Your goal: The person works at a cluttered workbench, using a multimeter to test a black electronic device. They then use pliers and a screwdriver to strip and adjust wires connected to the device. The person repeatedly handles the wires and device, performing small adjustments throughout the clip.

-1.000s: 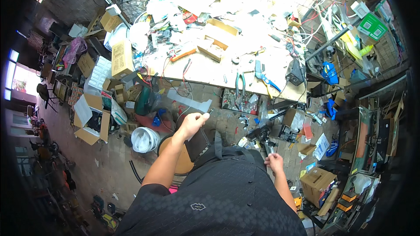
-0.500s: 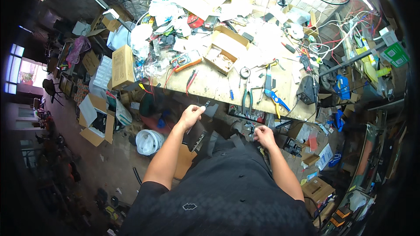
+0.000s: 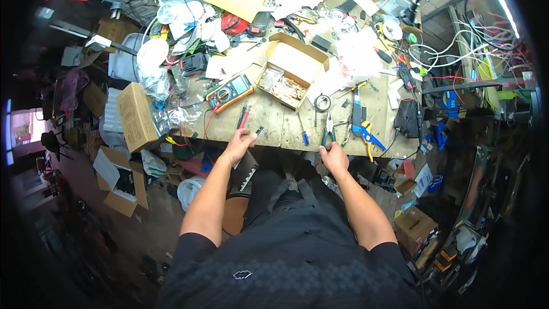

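Note:
My left hand [image 3: 238,147] is closed at the bench's front edge, pinching a small dark piece with a metallic look [image 3: 259,131]; its exact kind is too small to tell. Right of it, my right hand [image 3: 334,158] has its fingers closed round the handle ends of green-handled pliers [image 3: 329,127], whose jaws point away from me over the bench top. Beside the pliers lie a blue-and-yellow hand tool [image 3: 361,129], a blue-handled screwdriver [image 3: 305,137] and a roll of black tape [image 3: 322,103]. Red and black test probes [image 3: 243,118] rest just beyond my left hand.
An orange multimeter [image 3: 230,94] and an open cardboard box [image 3: 291,96] of small pieces sit on the workbench [image 3: 269,131]. Bags and papers heap up behind them. A black power adapter [image 3: 406,117] stands at right. Cartons [image 3: 136,115] and a white bucket [image 3: 189,193] are at left.
Both hands have moved forward to the bench edge. My right hand, earlier below the edge with something small at its fingertips, has taken hold of the pliers. My left hand keeps its small piece.

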### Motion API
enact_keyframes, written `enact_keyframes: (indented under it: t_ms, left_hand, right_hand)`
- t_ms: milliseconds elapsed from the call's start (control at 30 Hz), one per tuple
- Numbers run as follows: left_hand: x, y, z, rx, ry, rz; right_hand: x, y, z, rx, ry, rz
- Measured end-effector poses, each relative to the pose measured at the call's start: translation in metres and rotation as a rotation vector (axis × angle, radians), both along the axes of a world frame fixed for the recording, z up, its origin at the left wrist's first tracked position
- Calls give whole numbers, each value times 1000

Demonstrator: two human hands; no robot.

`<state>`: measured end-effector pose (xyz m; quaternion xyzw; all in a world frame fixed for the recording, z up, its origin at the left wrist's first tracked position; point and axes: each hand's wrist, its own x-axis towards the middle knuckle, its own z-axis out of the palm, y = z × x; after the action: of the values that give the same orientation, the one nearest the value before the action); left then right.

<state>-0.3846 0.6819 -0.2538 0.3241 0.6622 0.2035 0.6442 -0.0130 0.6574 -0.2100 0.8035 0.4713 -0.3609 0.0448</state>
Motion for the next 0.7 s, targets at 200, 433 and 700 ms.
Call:
enact_keyframes:
  t_ms: [200,433,700]
  left_hand:
    - [-50,36,12,94,194,-155]
    - [-105,82,27,122,229,-348]
    - [-87,74,13,83,127,-197]
  right_hand:
    - [-11,21,4,63,-33,-43]
    - [-16,67,-12,143,-73,-104]
    - [-34,63,-14,302,92,-305]
